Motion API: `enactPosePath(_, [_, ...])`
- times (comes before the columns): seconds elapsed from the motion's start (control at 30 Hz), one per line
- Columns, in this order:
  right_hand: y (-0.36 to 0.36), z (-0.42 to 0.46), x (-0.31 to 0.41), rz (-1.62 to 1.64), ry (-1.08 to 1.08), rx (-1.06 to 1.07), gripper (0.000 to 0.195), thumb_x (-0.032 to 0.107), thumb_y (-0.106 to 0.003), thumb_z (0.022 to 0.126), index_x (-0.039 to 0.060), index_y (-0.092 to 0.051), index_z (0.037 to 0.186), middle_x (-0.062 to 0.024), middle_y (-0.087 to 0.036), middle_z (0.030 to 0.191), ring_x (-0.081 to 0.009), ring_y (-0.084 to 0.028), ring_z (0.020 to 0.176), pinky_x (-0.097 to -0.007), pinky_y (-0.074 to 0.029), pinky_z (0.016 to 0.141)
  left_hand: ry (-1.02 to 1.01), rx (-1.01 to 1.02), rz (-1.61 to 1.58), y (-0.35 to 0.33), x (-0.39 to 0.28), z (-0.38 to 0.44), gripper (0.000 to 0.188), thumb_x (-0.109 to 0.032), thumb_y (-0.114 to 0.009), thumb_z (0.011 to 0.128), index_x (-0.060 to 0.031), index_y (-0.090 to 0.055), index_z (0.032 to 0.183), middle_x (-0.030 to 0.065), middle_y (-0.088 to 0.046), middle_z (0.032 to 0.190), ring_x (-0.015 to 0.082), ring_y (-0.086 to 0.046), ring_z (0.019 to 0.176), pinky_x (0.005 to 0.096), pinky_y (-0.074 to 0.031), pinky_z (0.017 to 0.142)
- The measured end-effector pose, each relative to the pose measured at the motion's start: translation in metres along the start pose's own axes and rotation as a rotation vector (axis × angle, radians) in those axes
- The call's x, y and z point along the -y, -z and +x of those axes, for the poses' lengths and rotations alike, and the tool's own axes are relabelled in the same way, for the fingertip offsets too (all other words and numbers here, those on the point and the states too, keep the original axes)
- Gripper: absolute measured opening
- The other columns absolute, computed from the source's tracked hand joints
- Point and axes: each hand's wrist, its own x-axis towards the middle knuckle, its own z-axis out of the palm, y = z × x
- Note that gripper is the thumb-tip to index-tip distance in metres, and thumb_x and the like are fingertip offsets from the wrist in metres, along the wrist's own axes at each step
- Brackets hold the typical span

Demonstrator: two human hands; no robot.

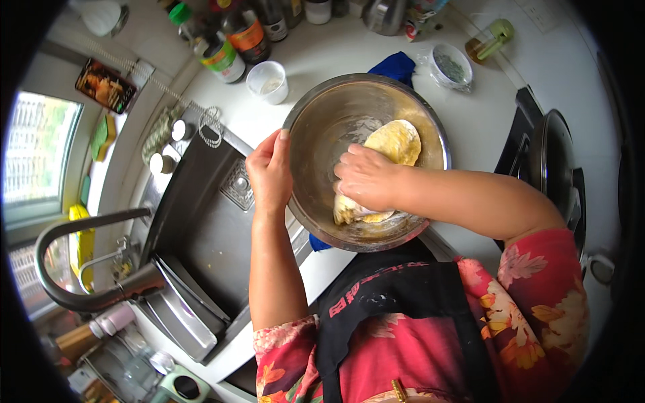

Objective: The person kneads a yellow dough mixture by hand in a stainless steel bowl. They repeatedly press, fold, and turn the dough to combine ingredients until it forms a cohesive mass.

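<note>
A wide stainless steel mixing bowl (318, 126) sits on the counter before me, with blue cloth (395, 68) showing from beneath its far and near sides. My left hand (271, 169) grips the bowl's left rim, thumb on top. Inside, a lump of yellowish, floury dough (394, 142) lies toward the right of the bowl. My right hand (370, 177), fingers curled, is pressed into the dough and covers its middle part. Pale flour smears mark the bowl's inner wall.
To the left is a dark sink (206, 221) with a tall curved faucet (45, 257). Beyond the bowl stand a plastic cup (268, 84), sauce bottles (247, 38) and a wrapped bowl of chopped greens (451, 65). A lidded pan (557, 156) rests on the stove at right.
</note>
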Motion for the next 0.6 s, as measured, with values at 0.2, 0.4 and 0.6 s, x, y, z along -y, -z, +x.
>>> enactPosePath(0.2, [-0.007, 0.01, -0.039, 0.446, -0.381, -0.28, 0.037, 0.036, -0.074, 0.07, 0.0075, -0.07, 0.094, -0.0162, -0.066, 0.09, -0.0341, -0.063, 0.092, -0.044, -0.051, 0.083, 0.041, 0.081, -0.058, -0.005, -0.006, -0.003, 0.033, -0.022, -0.056, 0.097, 0.0076, -0.064, 0.11, 0.0032, -0.067, 0.09, 0.0068, -0.056, 0.081, 0.0215, -0.046, 0.074])
enactPosePath(0.4, [-0.004, 0.053, -0.061, 0.677, -0.698, -0.225, 0.027, 0.027, -0.068, 0.071, 0.0051, -0.071, 0.087, -0.0192, -0.068, 0.091, -0.035, -0.066, 0.09, -0.0429, -0.052, 0.082, 0.065, 0.096, -0.021, -0.006, -0.007, -0.003, 0.035, -0.025, -0.054, 0.099, 0.0078, -0.065, 0.107, -0.0009, -0.064, 0.087, 0.0053, -0.053, 0.078, 0.0203, -0.045, 0.072])
enactPosePath(0.6, [-0.007, 0.069, -0.012, 0.458, -0.324, 0.122, 0.02, 0.029, -0.068, 0.071, 0.0137, -0.073, 0.082, -0.0096, -0.071, 0.089, -0.0298, -0.068, 0.086, -0.0416, -0.054, 0.074, 0.025, 0.049, 0.01, -0.011, -0.008, -0.005, 0.036, -0.024, -0.056, 0.098, 0.009, -0.064, 0.109, 0.0007, -0.065, 0.089, 0.0055, -0.054, 0.078, 0.0201, -0.044, 0.072])
